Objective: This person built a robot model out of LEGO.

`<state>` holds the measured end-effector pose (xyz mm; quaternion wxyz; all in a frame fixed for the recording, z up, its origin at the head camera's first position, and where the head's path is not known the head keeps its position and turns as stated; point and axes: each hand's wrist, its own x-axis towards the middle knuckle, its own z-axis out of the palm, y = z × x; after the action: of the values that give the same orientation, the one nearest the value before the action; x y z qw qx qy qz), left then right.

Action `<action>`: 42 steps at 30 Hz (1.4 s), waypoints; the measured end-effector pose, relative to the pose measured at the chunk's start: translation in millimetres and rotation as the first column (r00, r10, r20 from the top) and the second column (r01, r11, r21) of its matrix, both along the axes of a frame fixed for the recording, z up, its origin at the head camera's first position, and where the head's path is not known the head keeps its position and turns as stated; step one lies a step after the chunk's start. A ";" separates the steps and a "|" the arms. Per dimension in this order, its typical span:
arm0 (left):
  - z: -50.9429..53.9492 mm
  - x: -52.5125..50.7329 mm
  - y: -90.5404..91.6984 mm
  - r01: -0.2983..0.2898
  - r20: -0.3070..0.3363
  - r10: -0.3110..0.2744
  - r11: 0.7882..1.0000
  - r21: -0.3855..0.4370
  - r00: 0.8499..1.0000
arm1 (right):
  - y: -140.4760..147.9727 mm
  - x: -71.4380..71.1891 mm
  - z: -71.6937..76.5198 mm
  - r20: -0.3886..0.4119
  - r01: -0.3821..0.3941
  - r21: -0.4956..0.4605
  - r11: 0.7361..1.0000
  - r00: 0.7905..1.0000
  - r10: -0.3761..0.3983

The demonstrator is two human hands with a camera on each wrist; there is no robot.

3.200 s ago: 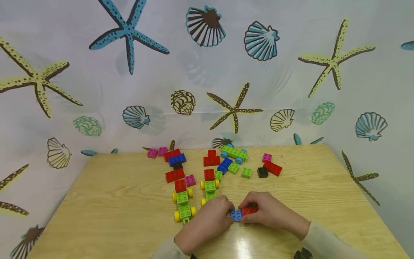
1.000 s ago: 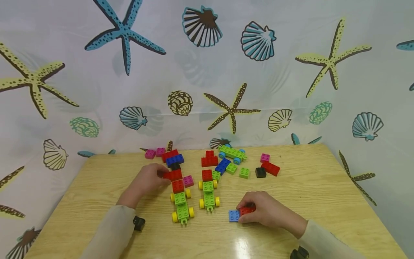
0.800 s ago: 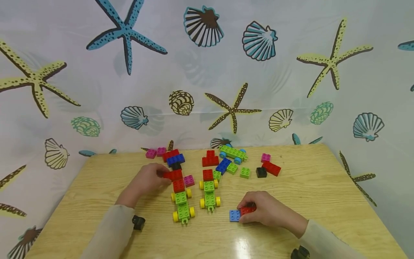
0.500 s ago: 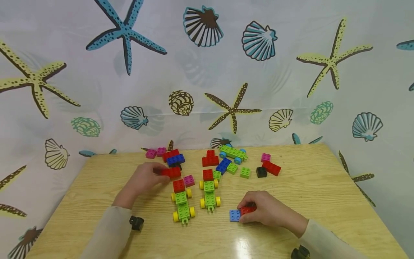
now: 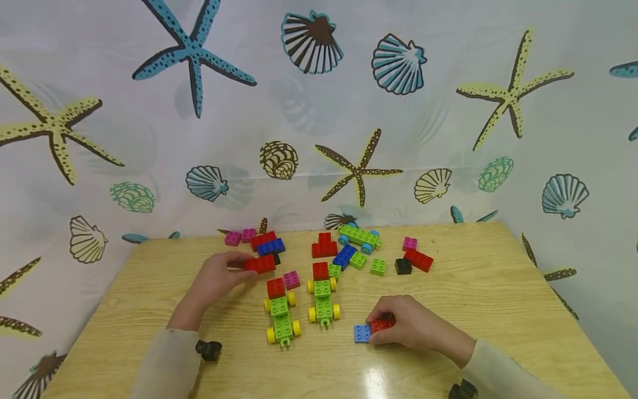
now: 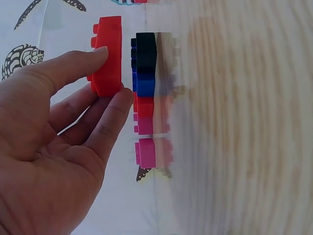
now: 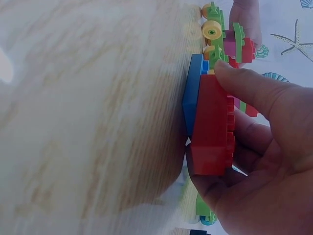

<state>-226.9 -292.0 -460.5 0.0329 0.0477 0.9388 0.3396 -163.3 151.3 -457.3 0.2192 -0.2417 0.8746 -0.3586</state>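
My left hand [image 5: 214, 280] pinches a long red brick [image 5: 260, 264] between thumb and fingers. In the left wrist view that red brick [image 6: 110, 58] is raised off the table, studs up, near black and blue bricks [image 6: 145, 84]. My right hand [image 5: 406, 324] grips another red brick [image 5: 382, 325], partly hidden by the fingers. A light blue brick [image 5: 361, 333] sticks out from it to the left. The right wrist view has this red brick [image 7: 210, 127] set partly over the blue brick [image 7: 193, 88], low at the tabletop.
Between the hands stand two green wheeled bases with yellow wheels, a left one [image 5: 283, 327] and a right one [image 5: 323, 307]. Farther back lie a blue-wheeled green base [image 5: 360, 235], a stepped red stack [image 5: 324, 246], a black brick [image 5: 403, 266] and several loose bricks.
My left hand has left the light blue brick, reached over to the long red brick at the left, and lifted it leftwards, away from its neighbours. The right hand keeps its place.
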 end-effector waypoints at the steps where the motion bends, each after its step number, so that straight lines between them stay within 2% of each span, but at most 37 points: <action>1: -0.7 0.1 -0.6 -0.001 0.000 0.001 1.000 -0.002 1.000 | 0.1 0.2 0.2 0.002 -0.001 -0.001 1.000 1.000 0.001; 6: 0.9 1.4 -3.3 -0.012 0.010 0.012 1.000 0.008 1.000 | -0.3 0.4 1.3 0.011 -0.002 -0.008 1.000 1.000 0.002; 10: 7.8 4.0 -6.0 -0.013 -0.002 0.013 0.999 0.030 1.000 | -0.4 0.1 1.1 0.012 -0.001 -0.003 1.000 1.000 0.001; 17: 26.9 11.4 -9.2 -0.024 -0.047 0.028 0.996 0.082 0.998 | 0.0 -0.1 1.0 0.007 -0.003 0.006 1.000 1.000 0.003; 25: 46.6 18.2 -3.3 -0.048 -0.048 0.054 0.991 0.128 0.997 | 0.1 -0.9 -0.5 0.006 0.006 0.012 1.000 1.000 -0.006; 35: 61.7 35.1 22.4 0.024 -0.084 -0.014 0.992 0.124 0.996 | 1.2 0.3 0.3 -0.007 0.006 0.011 1.000 1.000 -0.006; 42: 60.4 52.6 44.8 0.092 -0.130 -0.073 0.985 0.144 0.989 | 1.1 -1.0 -1.4 -0.019 -0.011 0.006 1.000 1.000 0.011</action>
<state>-174.3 -247.2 -400.1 -0.0152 0.1100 0.9082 0.4036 -164.3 152.4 -458.7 0.2136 -0.2491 0.8764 -0.3525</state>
